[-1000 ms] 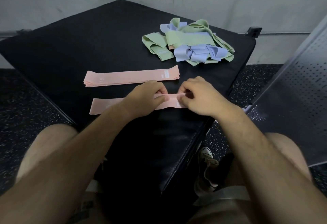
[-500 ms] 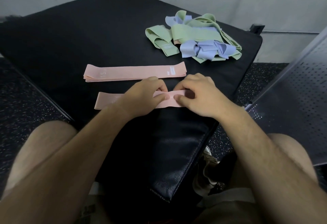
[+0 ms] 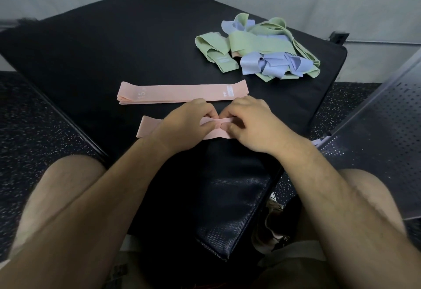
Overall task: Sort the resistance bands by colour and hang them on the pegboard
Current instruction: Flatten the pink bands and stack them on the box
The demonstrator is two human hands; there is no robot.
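The black pad (image 3: 114, 49) lies under the flattened pink band (image 3: 182, 91). Well right of that band stands the perforated panel (image 3: 376, 152), likely the pegboard, and beyond it to the right sits the green-and-blue heap (image 3: 262, 44). Just nearer lies the second pink band (image 3: 148, 126), its right part pinched by the left hand (image 3: 184, 126) and right hand (image 3: 252, 124), fingers curled onto the fabric. It would be best to draw the pinches apart, flattening both layers parallel to the flattened band.
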